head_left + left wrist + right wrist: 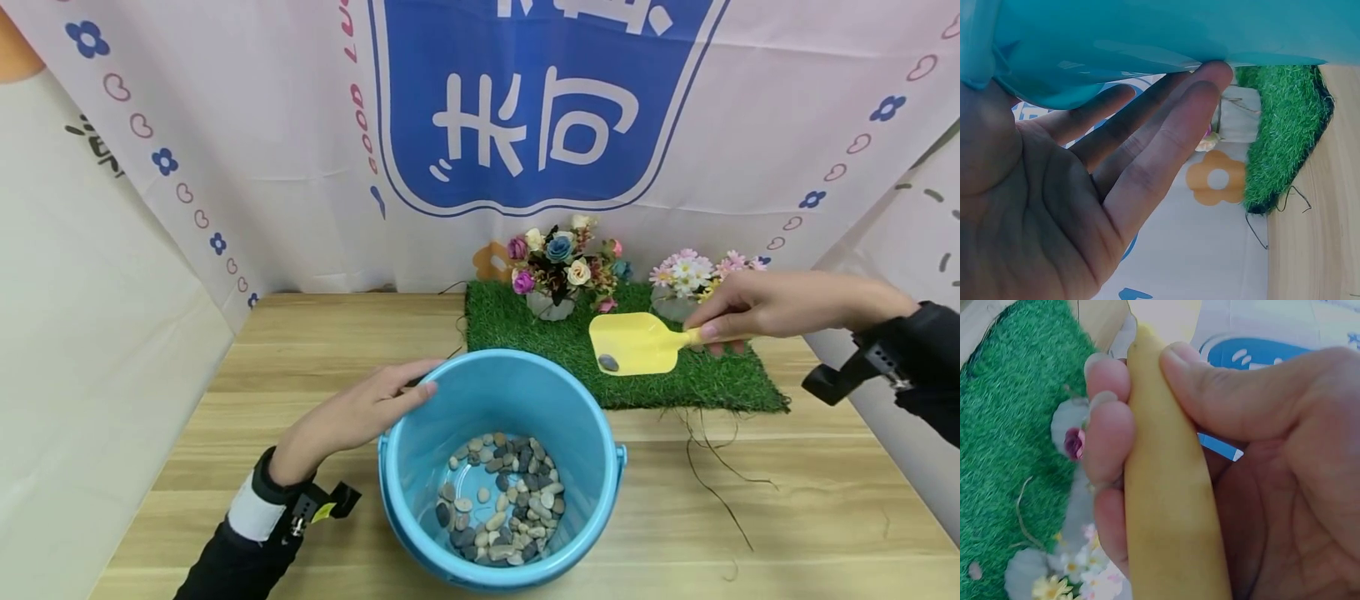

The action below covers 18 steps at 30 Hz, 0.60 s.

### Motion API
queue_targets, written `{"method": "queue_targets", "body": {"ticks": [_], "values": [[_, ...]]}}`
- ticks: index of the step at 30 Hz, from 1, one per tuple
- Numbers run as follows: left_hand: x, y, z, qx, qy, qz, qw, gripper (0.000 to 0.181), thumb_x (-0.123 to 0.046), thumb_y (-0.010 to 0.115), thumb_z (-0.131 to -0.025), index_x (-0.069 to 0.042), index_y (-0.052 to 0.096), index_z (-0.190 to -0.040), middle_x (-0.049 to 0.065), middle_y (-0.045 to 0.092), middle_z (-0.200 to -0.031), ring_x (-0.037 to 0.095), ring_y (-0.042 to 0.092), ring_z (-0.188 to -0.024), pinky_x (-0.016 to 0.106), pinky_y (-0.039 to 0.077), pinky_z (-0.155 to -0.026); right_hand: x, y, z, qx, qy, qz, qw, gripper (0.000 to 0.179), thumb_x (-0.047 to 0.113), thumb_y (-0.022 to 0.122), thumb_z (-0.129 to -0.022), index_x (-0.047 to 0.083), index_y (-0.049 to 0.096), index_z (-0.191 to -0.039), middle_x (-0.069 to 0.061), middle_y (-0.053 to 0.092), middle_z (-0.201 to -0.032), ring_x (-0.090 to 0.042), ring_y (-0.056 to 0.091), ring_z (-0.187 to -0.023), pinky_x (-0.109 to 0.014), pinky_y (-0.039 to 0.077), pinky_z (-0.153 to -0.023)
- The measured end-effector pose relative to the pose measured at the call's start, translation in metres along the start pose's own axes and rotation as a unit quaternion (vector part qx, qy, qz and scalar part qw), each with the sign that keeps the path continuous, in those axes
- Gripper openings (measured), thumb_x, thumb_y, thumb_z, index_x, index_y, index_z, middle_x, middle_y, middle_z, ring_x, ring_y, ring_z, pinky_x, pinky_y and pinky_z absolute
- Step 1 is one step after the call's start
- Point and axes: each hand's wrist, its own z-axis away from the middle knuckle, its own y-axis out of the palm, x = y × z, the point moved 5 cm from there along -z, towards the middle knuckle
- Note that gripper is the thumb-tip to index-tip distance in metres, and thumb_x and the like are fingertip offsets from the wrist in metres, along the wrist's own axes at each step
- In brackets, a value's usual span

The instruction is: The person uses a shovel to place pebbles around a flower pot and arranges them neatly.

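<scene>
In the head view a light blue bucket point(501, 367) stands on the wooden table, with many grey, tan and dark pebbles point(525, 508) spread over its bottom. My left hand point(367, 408) holds the bucket at its upper left rim, thumb over the edge. The left wrist view shows the fingers point(1154, 162) against the outer wall. At the right, my right hand point(780, 308) grips the handle point(1169, 469) of a yellow toy shovel point(641, 343). One dark pebble point(608, 362) lies on the blade, which is above the grass mat, right of the bucket.
A green artificial grass mat point(720, 383) lies behind and right of the bucket. On it stand a pot of mixed flowers point(558, 267) and a pot of pink and white flowers point(690, 279). Loose dark strands point(712, 487) trail onto the table point(300, 333). A printed cloth point(300, 167) hangs behind.
</scene>
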Motion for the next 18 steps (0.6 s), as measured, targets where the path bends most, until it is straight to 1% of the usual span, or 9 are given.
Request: {"method": "queue_targets", "body": {"ticks": [3, 5, 7, 10, 14, 18], "values": [[0.001, 0.000, 0.000, -0.001, -0.002, 0.005, 1.0000, 0.042, -0.023, 0.036, -0.102, -0.020, 0.032, -0.143, 0.007, 0.057, -0.122, 0.019, 0.064, -0.089, 0.035, 0.056, -0.070, -0.011, 0.000, 0.006, -0.006, 0.015, -0.006, 0.9998, 0.025, 0.006, 0.047, -0.096, 0.009, 0.063, -0.115, 0.004, 0.062, -0.077, -0.013, 0.056, -0.060, -0.027, 0.052, -0.052], [-0.001, 0.001, 0.000, 0.000, -0.002, 0.005, 1.0000, 0.042, -0.021, 0.036, -0.102, -0.018, 0.031, -0.143, 0.008, 0.056, -0.122, 0.021, 0.064, -0.089, 0.035, 0.056, -0.070, -0.019, 0.000, 0.011, -0.012, 0.033, -0.010, 0.9993, 0.024, 0.008, 0.048, -0.096, 0.009, 0.063, -0.115, 0.004, 0.063, -0.078, -0.014, 0.056, -0.060, -0.026, 0.052, -0.052], [-0.007, 0.001, 0.000, -0.002, -0.003, 0.001, 1.0000, 0.041, -0.020, 0.035, -0.102, -0.015, 0.032, -0.143, 0.010, 0.056, -0.122, 0.021, 0.064, -0.089, 0.035, 0.056, -0.071, -0.027, 0.000, 0.015, -0.016, 0.049, -0.017, 0.9985, 0.023, 0.009, 0.048, -0.096, 0.009, 0.063, -0.114, 0.003, 0.063, -0.078, -0.015, 0.056, -0.061, -0.026, 0.052, -0.052], [-0.020, 0.002, 0.002, -0.002, -0.002, -0.005, 1.0000, 0.041, -0.018, 0.035, -0.102, -0.012, 0.033, -0.142, 0.013, 0.055, -0.123, 0.021, 0.064, -0.090, 0.034, 0.055, -0.071, -0.039, 0.002, 0.022, -0.022, 0.072, -0.027, 0.9968, 0.023, 0.011, 0.048, -0.096, 0.011, 0.063, -0.114, 0.002, 0.063, -0.079, -0.014, 0.056, -0.061, -0.026, 0.052, -0.053], [-0.033, 0.002, 0.003, 0.000, 0.007, -0.003, 1.0000, 0.041, -0.014, 0.035, -0.101, -0.007, 0.032, -0.142, 0.017, 0.055, -0.121, 0.023, 0.064, -0.089, 0.033, 0.055, -0.070, -0.049, 0.004, 0.029, -0.028, 0.070, -0.026, 0.9968, 0.022, 0.010, 0.048, -0.096, 0.013, 0.063, -0.112, 0.002, 0.063, -0.079, -0.013, 0.055, -0.060, -0.025, 0.051, -0.052], [-0.036, 0.001, 0.003, 0.000, 0.005, 0.001, 1.0000, 0.041, -0.014, 0.035, -0.101, -0.005, 0.033, -0.141, 0.018, 0.056, -0.120, 0.024, 0.064, -0.087, 0.035, 0.056, -0.070, -0.055, 0.007, 0.036, -0.037, 0.061, -0.023, 0.9972, 0.022, 0.009, 0.048, -0.096, 0.014, 0.064, -0.110, 0.002, 0.062, -0.080, -0.013, 0.056, -0.061, -0.027, 0.053, -0.054]]}}
